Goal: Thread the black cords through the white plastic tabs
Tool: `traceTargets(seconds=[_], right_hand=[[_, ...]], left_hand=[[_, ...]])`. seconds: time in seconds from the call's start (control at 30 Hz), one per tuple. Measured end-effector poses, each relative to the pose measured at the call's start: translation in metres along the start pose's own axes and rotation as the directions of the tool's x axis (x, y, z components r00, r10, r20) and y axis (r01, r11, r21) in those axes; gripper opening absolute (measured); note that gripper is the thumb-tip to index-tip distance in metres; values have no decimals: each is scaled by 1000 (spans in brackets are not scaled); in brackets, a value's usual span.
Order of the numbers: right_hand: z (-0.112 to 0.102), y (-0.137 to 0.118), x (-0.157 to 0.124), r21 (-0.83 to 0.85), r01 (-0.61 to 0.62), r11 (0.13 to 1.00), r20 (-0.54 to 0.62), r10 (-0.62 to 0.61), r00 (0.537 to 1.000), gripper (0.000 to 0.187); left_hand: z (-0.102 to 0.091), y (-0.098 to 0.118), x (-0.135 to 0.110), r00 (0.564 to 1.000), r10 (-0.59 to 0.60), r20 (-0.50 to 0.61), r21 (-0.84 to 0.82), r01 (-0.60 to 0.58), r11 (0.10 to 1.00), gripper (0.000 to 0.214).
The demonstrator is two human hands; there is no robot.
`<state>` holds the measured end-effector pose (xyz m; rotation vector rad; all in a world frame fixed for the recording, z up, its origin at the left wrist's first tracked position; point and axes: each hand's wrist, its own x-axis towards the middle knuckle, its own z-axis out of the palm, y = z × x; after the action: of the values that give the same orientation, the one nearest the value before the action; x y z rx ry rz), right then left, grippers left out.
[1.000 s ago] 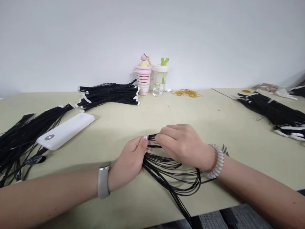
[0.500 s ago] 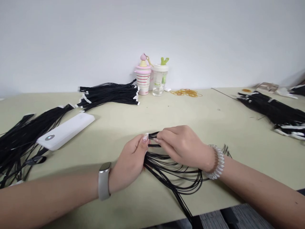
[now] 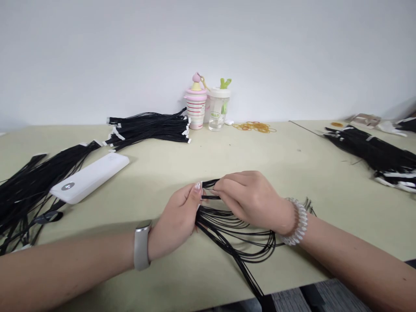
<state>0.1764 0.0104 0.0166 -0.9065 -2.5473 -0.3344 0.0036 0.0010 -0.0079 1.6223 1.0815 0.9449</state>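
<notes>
My left hand (image 3: pixel 177 219) is closed around a bunch of thin black cords (image 3: pixel 234 232) near the middle of the pale green table (image 3: pixel 227 160). Its thumb presses the cord ends. My right hand (image 3: pixel 250 195) pinches the same cord ends from the right, fingers curled over them. The cords loop out below both hands and trail off the table's near edge. A grey band sits on my left wrist and a clear coil bracelet on my right.
A white power bank (image 3: pixel 89 177) lies at the left beside a pile of black cords (image 3: pixel 26 190). Another cord bundle (image 3: pixel 149 128) lies at the back, next to a pink cup (image 3: pixel 195 104), a clear cup (image 3: pixel 217 106) and yellow rubber bands (image 3: pixel 254 127). More cords (image 3: pixel 373 151) lie at right.
Both hands have stayed in place over the cords. My right fingers have shifted slightly along the cord ends.
</notes>
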Motion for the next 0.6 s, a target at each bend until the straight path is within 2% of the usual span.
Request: traceTargets(seconds=[0.37,0.6], right_hand=[[-4,0,1,20,19,1000,33,-20,999,23],[-2,0,1,17,-29,999,46,28,999,23]], left_hand=[[0,0,-1,1000,-3,-25,9,3,1000,34],[0,1,-1,999,18,26,29,-19,999,34]])
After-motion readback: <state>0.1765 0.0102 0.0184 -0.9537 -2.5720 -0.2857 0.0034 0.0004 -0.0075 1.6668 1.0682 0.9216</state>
